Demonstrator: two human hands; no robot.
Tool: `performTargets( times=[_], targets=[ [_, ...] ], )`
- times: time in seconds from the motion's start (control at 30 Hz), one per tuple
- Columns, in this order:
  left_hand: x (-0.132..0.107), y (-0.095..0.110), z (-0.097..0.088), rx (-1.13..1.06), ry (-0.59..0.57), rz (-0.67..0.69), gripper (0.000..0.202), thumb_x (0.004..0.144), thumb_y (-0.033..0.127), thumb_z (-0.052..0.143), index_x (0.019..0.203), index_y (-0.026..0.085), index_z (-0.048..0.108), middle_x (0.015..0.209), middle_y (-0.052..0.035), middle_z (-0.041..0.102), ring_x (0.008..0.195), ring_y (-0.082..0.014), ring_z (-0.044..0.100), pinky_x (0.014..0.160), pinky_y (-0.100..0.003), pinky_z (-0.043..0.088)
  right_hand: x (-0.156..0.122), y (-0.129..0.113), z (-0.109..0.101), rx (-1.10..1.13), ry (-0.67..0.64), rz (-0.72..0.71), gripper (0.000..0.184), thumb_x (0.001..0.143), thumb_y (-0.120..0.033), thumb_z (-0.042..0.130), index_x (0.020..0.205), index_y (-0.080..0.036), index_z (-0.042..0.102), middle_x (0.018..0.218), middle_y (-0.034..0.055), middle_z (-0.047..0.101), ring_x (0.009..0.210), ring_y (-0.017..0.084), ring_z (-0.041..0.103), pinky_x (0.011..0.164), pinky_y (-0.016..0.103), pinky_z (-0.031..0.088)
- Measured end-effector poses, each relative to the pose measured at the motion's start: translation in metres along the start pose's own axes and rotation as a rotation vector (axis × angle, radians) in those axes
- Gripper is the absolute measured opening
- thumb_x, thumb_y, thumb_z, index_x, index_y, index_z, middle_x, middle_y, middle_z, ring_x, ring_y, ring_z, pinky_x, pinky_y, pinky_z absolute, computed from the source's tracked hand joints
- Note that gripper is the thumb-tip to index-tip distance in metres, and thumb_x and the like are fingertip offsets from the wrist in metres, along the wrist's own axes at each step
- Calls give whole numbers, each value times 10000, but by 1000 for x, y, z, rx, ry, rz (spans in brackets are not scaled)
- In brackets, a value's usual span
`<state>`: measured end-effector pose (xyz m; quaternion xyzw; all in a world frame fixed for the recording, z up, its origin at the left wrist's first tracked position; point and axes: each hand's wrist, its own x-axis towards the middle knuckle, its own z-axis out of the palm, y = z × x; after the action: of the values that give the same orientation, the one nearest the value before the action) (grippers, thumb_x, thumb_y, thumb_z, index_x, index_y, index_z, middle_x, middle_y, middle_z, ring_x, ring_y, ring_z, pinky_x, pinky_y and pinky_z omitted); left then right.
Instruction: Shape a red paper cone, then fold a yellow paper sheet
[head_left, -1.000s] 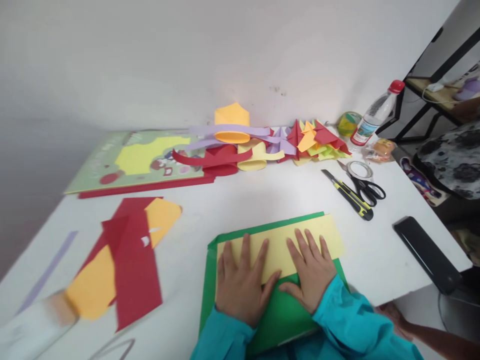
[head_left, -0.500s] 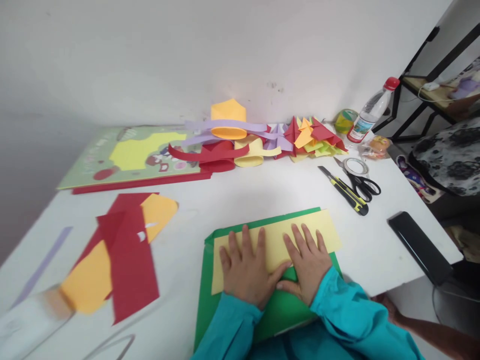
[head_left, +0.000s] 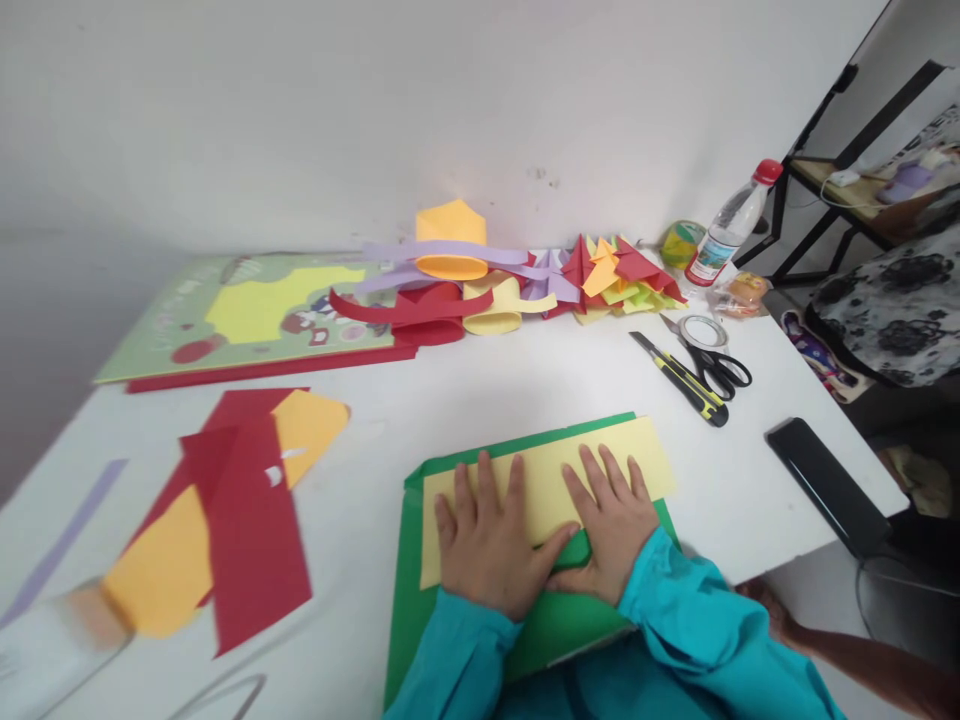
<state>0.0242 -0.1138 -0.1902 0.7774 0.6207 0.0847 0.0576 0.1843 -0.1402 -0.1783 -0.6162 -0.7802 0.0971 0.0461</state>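
Note:
A strip of pale yellow paper (head_left: 544, 465) lies across a green folder or sheet (head_left: 570, 625) at the table's near edge. My left hand (head_left: 491, 545) rests flat on the strip with its fingers spread. Beside it, my right hand (head_left: 611, 525) also lies flat, fingers apart, on the strip's right half. The two thumbs point toward each other over a bit of green. Part of the strip is hidden under my palms, and its right end sticks out past the green edge.
Red paper (head_left: 259, 530) and orange pieces (head_left: 169, 570) lie left, near a blurred white object (head_left: 52, 650). Folded paper shapes (head_left: 600, 280) line the wall. On the right are a cutter (head_left: 686, 385), scissors (head_left: 720, 370), tape (head_left: 703, 332), a bottle (head_left: 731, 230) and a black phone-like slab (head_left: 825, 485).
The whole view has shifted slightly, so most things sit a little further left. Both hands stay flat on the yellow strip.

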Motion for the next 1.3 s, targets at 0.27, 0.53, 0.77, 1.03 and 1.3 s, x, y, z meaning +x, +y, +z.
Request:
performTargets(
  times=[0.27, 0.53, 0.77, 1.03, 1.3],
  targets=[
    [-10, -10, -7, -13, -10, 41, 650, 785, 560, 533, 1373, 326, 386, 1533, -119, 161, 1374, -416, 156, 1052, -622, 163, -1, 1, 2, -43, 11, -11, 1110, 589, -812, 520, 1459, -190, 223, 1535, 132, 136, 1394, 370, 98, 1076, 596, 70],
    [-22, -27, -12, -6, -6, -9, 582, 810, 531, 523, 1354, 369, 396, 1537, -82, 166, 1384, -391, 150, 1047, -628, 189, -1, 0, 6, -127, 86, -35, 867, 779, -704, 430, 1445, -173, 273, 1514, 145, 218, 1382, 366, 155, 1067, 579, 118],
    [-13, -30, -12, 3, 79, 52, 607, 810, 518, 528, 1366, 303, 409, 1526, -129, 186, 1379, -386, 178, 1069, -606, 163, 6, 6, 15, -167, 126, -15, 694, 887, -560, 371, 1458, -192, 230, 1515, 129, 219, 1378, 347, 191, 1056, 573, 152],
    [31, -30, -25, 106, 74, 164, 556, 836, 421, 521, 1336, 183, 470, 1480, -192, 276, 1371, -350, 233, 1093, -548, 167, 50, 15, 9, -163, 46, 48, 670, 903, -566, 324, 1457, -201, 227, 1523, 111, 188, 1386, 335, 182, 1059, 587, 172],
    [75, -6, -21, 51, 116, 386, 644, 883, 523, 374, 1317, 56, 462, 1448, -182, 350, 1361, -311, 272, 1090, -468, 257, 117, 27, 0, -186, 43, 41, 575, 924, -454, 327, 1454, -253, 227, 1537, 52, 168, 1397, 307, 155, 1071, 590, 154]
  ],
)
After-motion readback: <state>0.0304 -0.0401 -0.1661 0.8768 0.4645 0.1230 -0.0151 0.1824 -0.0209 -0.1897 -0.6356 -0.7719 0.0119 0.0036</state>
